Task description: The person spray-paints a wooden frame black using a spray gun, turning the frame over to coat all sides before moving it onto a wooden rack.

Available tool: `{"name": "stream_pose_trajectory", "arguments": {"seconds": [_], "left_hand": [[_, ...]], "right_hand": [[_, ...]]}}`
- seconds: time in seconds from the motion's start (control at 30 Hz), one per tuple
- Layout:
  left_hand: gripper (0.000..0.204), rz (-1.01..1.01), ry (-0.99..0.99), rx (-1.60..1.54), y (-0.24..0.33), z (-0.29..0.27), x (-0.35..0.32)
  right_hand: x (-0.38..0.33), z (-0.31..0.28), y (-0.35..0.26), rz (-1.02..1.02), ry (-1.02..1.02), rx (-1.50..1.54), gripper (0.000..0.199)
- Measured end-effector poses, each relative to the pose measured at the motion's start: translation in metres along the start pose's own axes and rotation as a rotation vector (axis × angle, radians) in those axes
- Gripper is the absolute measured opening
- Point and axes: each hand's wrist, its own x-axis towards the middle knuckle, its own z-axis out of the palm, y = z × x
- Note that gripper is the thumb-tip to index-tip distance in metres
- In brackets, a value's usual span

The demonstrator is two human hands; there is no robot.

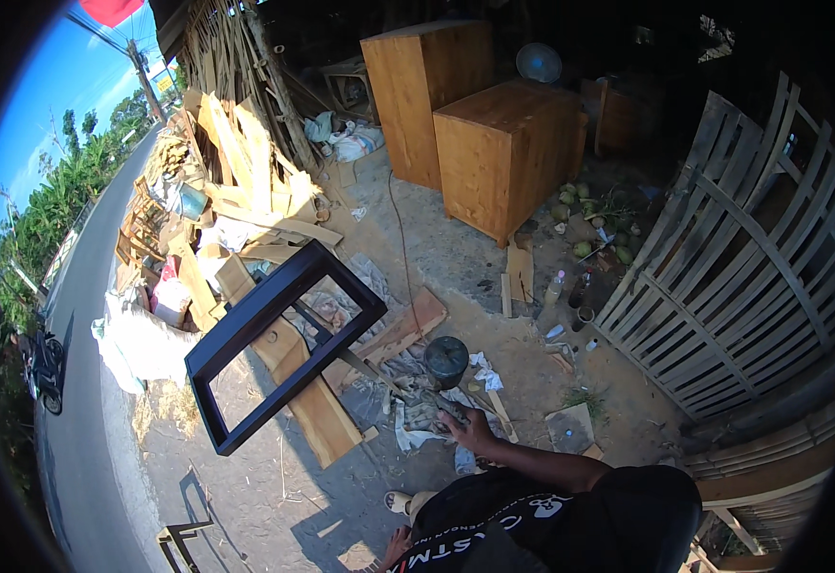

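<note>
My right hand [475, 435] reaches out over crumpled grey-white cloths [422, 406] on the ground. Its fingers are closed round something greyish that I cannot make out against the cloths. Just beyond it stands a dark round bucket [446, 361]. My left hand [397, 547] is low, close to my body and my sandalled foot [398, 501]; its fingers are too small and partly hidden to read. A dark-finished rectangular wooden frame [236, 329], open in the middle, is propped at a tilt above a light plank [317, 411], out of reach of both hands.
Two brown wooden cabinets [508, 153] stand at the back. Scrap boards [236, 143] and sacks are heaped at the far left, beside a road [93, 420] with a motorcycle [45, 368]. Bottles [554, 286] and green coconuts [580, 205] lie near a slatted bamboo panel [733, 258].
</note>
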Motion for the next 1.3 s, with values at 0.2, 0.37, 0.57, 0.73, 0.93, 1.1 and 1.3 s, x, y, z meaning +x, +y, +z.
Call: {"name": "stream_pose_trajectory", "arguments": {"seconds": [0.2, 0.37, 0.57, 0.73, 0.93, 1.1, 1.3], "left_hand": [[0.053, -0.083, -0.306, -0.019, -0.019, 0.020, -0.010], [0.055, -0.124, -0.300, -0.069, 0.007, 0.004, -0.002], [0.058, -0.123, -0.269, -0.075, 0.024, -0.003, 0.005], [0.061, -0.109, -0.241, -0.077, 0.028, -0.009, 0.012], [0.065, -0.110, -0.225, -0.074, 0.035, -0.013, 0.011], [0.068, -0.115, -0.225, -0.066, 0.049, -0.015, 0.014], [0.073, -0.117, -0.211, -0.059, 0.061, -0.012, 0.018]], "right_hand": [[-0.002, -0.005, -0.017, 0.069, -0.018, 0.068, 0.027], [-0.003, -0.006, -0.008, 0.139, -0.031, 0.087, 0.026], [-0.004, -0.005, -0.005, 0.055, -0.046, 0.024, 0.028], [-0.003, -0.009, -0.001, -0.017, 0.001, 0.001, 0.032], [-0.006, -0.010, -0.003, 0.039, -0.016, 0.008, 0.030], [-0.005, -0.011, -0.006, 0.014, 0.001, 0.018, 0.029], [-0.007, -0.011, -0.003, 0.069, -0.056, 0.058, 0.028]]}}
